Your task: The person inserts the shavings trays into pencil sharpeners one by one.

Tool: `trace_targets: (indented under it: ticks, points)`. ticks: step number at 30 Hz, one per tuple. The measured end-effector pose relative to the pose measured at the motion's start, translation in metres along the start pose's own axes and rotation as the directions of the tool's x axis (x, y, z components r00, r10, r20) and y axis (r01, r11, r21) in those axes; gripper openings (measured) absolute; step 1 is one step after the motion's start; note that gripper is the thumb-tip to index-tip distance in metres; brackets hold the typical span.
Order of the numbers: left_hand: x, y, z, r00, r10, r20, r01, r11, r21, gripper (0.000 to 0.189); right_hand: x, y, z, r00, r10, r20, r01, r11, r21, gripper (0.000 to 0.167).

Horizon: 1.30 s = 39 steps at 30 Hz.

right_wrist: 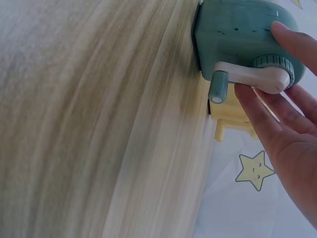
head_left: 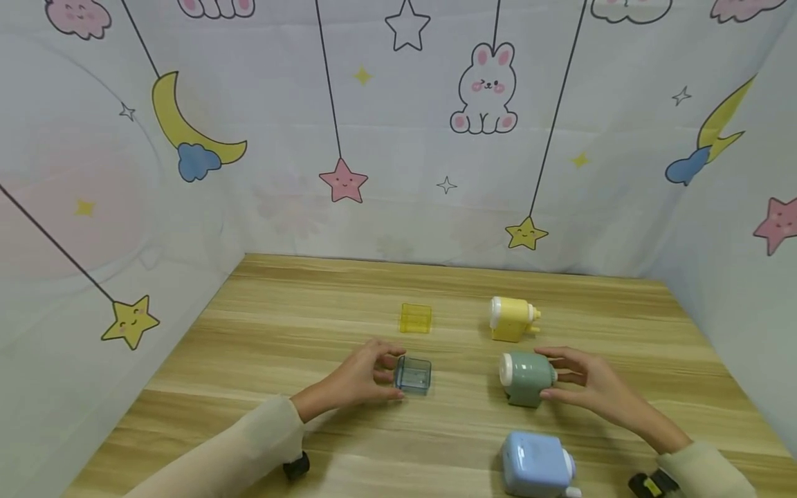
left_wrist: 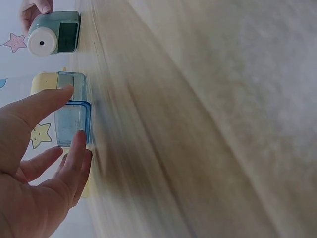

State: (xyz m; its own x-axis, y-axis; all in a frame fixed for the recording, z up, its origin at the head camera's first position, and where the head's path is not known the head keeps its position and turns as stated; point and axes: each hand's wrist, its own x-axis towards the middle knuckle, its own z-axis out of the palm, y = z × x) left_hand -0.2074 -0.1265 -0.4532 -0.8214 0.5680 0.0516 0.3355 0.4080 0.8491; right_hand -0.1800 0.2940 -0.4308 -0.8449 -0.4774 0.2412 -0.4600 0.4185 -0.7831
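Observation:
My left hand [head_left: 358, 377] is beside a clear blue plastic drawer [head_left: 414, 375] on the table. Its thumb and fingers are spread around the drawer's left end; whether they press on it is unclear. Some metres-free distance to the right, my right hand [head_left: 594, 389] holds a green pencil sharpener [head_left: 526, 377] from its crank side. In the right wrist view, the thumb lies on the green body and other fingers pass behind the white crank [right_wrist: 252, 77]. The sharpener's round pale front [left_wrist: 42, 41] shows in the left wrist view, next to a dark green rectangular area.
A yellow sharpener [head_left: 512, 319] stands behind the green one, and a blue sharpener [head_left: 537, 465] in front of it. A clear yellow drawer [head_left: 416, 318] lies behind the blue drawer. Printed cloth walls [head_left: 405, 207] border the wooden table [head_left: 299, 290].

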Motion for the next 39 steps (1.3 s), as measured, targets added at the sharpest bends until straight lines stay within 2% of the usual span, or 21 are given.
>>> trace_targets:
  ticks: [18, 25, 39]
  points:
    - [0.0031, -0.0031, 0.0023, 1.000, 0.005, -0.002, -0.005, 0.999, -0.046, 0.065, 0.0012, 0.0031, 0.0011, 1.000, 0.004, 0.018, -0.005, 0.998, 0.062, 0.060]
    - [0.0039, -0.0040, 0.0014, 1.000, -0.015, 0.008, 0.015, 0.996, -0.083, 0.063, 0.0013, 0.0017, 0.0007, 1.000, 0.009, 0.017, -0.010, 0.997, 0.078, 0.059]
    - [0.0070, -0.0008, 0.0044, 1.000, -0.022, -0.003, 0.022, 0.997, -0.078, 0.061, 0.0020, 0.0017, 0.0005, 1.000, -0.004, 0.017, 0.002, 0.997, 0.080, 0.059]
